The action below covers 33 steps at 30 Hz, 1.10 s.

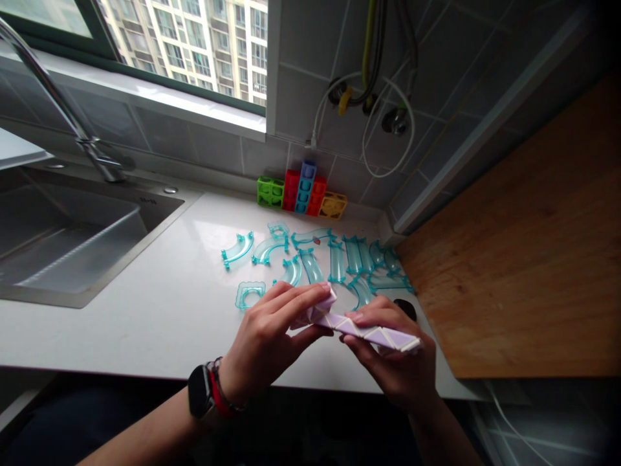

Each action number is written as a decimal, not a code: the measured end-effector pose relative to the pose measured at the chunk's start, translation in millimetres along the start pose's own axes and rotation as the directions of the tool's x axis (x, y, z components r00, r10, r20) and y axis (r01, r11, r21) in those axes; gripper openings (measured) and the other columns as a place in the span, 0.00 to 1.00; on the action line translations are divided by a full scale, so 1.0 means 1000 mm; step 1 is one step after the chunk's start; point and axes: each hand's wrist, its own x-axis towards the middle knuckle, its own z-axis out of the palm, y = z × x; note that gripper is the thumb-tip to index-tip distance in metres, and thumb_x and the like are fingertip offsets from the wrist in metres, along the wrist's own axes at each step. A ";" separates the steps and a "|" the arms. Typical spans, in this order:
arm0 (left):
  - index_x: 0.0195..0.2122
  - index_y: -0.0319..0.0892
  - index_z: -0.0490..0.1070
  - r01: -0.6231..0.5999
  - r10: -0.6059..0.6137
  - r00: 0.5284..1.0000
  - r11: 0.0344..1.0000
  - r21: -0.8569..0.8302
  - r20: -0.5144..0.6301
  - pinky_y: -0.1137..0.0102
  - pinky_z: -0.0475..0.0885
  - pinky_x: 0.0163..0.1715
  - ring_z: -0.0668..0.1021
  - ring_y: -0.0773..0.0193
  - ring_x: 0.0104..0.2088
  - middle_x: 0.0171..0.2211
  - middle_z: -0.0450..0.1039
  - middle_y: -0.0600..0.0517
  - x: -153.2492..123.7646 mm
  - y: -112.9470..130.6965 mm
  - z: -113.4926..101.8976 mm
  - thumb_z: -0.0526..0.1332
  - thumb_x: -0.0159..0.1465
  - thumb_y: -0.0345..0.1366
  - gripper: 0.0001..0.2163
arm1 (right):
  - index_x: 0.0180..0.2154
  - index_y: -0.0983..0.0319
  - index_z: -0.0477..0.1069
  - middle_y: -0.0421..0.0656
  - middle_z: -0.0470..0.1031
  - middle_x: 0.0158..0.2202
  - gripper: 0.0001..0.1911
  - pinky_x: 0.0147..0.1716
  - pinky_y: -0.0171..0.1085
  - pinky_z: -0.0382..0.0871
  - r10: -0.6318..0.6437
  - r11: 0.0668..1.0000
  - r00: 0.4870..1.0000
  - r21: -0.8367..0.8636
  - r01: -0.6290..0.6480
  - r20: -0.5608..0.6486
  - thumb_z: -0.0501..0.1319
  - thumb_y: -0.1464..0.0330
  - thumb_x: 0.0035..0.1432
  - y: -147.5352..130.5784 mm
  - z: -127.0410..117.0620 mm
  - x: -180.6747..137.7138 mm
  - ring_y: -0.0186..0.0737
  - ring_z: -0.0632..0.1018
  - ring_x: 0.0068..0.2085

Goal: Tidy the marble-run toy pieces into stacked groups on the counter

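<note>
Both my hands hold a purple-and-white twist snake puzzle just above the front edge of the white counter. My left hand, with a black watch and red band on its wrist, pinches the bent left end between thumb and fingers. My right hand wraps round the straight right part from below, thumb on top. Just behind the hands lie several clear teal track pieces.
Coloured plastic blocks in green, red, blue and yellow stand against the tiled wall. A steel sink with a tap is at the left. A wooden board lies at the right. Hoses and cables hang on the wall.
</note>
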 end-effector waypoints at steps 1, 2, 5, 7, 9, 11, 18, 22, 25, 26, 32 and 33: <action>0.61 0.47 0.69 0.008 -0.008 1.000 1.000 0.004 0.003 0.61 0.74 0.50 0.79 0.57 0.47 0.55 0.79 0.47 -0.001 -0.001 0.001 0.70 0.63 0.32 0.25 | 0.45 0.56 0.76 0.42 0.78 0.38 0.16 0.39 0.42 0.74 0.023 1.000 1.000 -0.003 -0.023 -0.013 0.70 0.77 0.56 0.000 0.002 -0.001 0.43 0.79 0.39; 0.60 0.47 0.70 0.018 -0.018 1.000 1.000 0.013 0.008 0.60 0.74 0.50 0.79 0.57 0.47 0.55 0.79 0.47 -0.001 -0.002 0.001 0.70 0.63 0.32 0.24 | 0.44 0.57 0.76 0.42 0.78 0.37 0.15 0.39 0.42 0.73 0.053 0.999 0.998 0.000 -0.053 -0.022 0.70 0.76 0.56 0.000 0.003 -0.001 0.43 0.78 0.39; 0.61 0.46 0.69 0.022 -0.024 0.999 0.997 0.075 0.028 0.60 0.74 0.50 0.78 0.57 0.47 0.55 0.78 0.47 -0.003 -0.005 0.003 0.69 0.64 0.32 0.24 | 0.43 0.57 0.76 0.41 0.76 0.36 0.12 0.37 0.41 0.72 0.142 0.990 0.989 0.023 -0.141 -0.038 0.69 0.74 0.57 0.002 0.008 -0.002 0.41 0.78 0.36; 0.61 0.46 0.69 -0.022 0.017 0.999 0.990 0.138 0.044 0.58 0.73 0.51 0.78 0.56 0.49 0.56 0.78 0.48 -0.003 -0.007 0.002 0.69 0.65 0.32 0.24 | 0.42 0.57 0.76 0.40 0.75 0.36 0.11 0.37 0.41 0.72 0.169 0.986 0.985 0.010 -0.169 -0.045 0.69 0.73 0.57 0.003 0.011 -0.003 0.40 0.78 0.35; 0.61 0.46 0.70 -0.070 0.061 0.997 0.980 0.186 0.054 0.58 0.74 0.51 0.77 0.56 0.49 0.57 0.77 0.48 -0.003 -0.009 0.002 0.68 0.65 0.31 0.23 | 0.41 0.56 0.76 0.39 0.74 0.35 0.10 0.37 0.40 0.72 0.188 0.982 0.982 0.008 -0.187 -0.038 0.69 0.73 0.58 0.004 0.012 -0.004 0.39 0.78 0.34; 0.61 0.46 0.70 -0.095 0.084 0.995 0.971 0.219 0.059 0.59 0.75 0.49 0.77 0.56 0.48 0.57 0.77 0.49 -0.003 -0.010 0.001 0.69 0.64 0.31 0.23 | 0.42 0.56 0.75 0.39 0.75 0.36 0.10 0.37 0.41 0.72 0.217 0.976 0.976 0.028 -0.216 -0.027 0.69 0.72 0.58 0.004 0.013 -0.004 0.40 0.79 0.35; 0.60 0.47 0.70 -0.041 0.036 0.998 0.994 0.099 0.049 0.58 0.74 0.50 0.78 0.56 0.48 0.55 0.78 0.48 0.001 -0.010 -0.003 0.69 0.64 0.32 0.23 | 0.43 0.56 0.76 0.40 0.75 0.37 0.13 0.38 0.41 0.73 0.151 0.987 0.988 0.056 -0.148 -0.044 0.70 0.75 0.57 -0.001 0.011 -0.003 0.41 0.78 0.38; 0.59 0.46 0.70 0.168 -0.140 0.980 0.963 -0.209 0.139 0.64 0.77 0.46 0.79 0.57 0.48 0.51 0.79 0.47 0.004 -0.008 -0.005 0.71 0.63 0.36 0.24 | 0.45 0.55 0.77 0.42 0.76 0.41 0.15 0.38 0.41 0.74 0.129 0.962 0.990 0.237 -0.139 0.060 0.71 0.75 0.57 0.006 -0.001 0.001 0.42 0.79 0.40; 0.60 0.47 0.70 0.345 -0.282 0.935 0.860 -0.376 0.215 0.68 0.79 0.39 0.81 0.57 0.47 0.51 0.79 0.46 0.003 -0.008 -0.003 0.69 0.65 0.37 0.22 | 0.44 0.54 0.78 0.41 0.76 0.40 0.15 0.38 0.39 0.74 0.146 0.934 0.987 0.319 -0.160 0.066 0.71 0.75 0.56 0.013 -0.004 0.004 0.41 0.79 0.39; 0.59 0.47 0.70 0.396 -0.321 0.916 0.820 -0.412 0.241 0.69 0.79 0.37 0.81 0.57 0.46 0.50 0.80 0.46 0.002 -0.008 -0.002 0.68 0.65 0.37 0.21 | 0.44 0.54 0.78 0.41 0.76 0.40 0.15 0.38 0.38 0.74 0.142 0.933 0.988 0.325 -0.153 0.059 0.72 0.75 0.56 0.015 -0.003 0.004 0.41 0.78 0.40; 0.58 0.51 0.72 0.489 -0.397 0.869 0.787 -0.377 0.297 0.67 0.79 0.39 0.80 0.54 0.48 0.52 0.78 0.47 0.002 -0.010 -0.003 0.71 0.62 0.40 0.23 | 0.42 0.56 0.79 0.40 0.77 0.37 0.10 0.37 0.35 0.74 0.230 0.935 0.973 0.275 -0.222 0.004 0.71 0.72 0.58 0.012 0.005 0.003 0.38 0.78 0.39; 0.60 0.52 0.71 0.511 -0.411 0.856 0.764 -0.393 0.314 0.67 0.79 0.39 0.79 0.52 0.51 0.55 0.76 0.46 0.003 -0.010 -0.003 0.72 0.61 0.40 0.26 | 0.42 0.56 0.79 0.40 0.77 0.37 0.09 0.36 0.34 0.75 0.262 0.928 0.965 0.281 -0.245 -0.027 0.70 0.72 0.58 0.013 0.006 0.002 0.38 0.79 0.38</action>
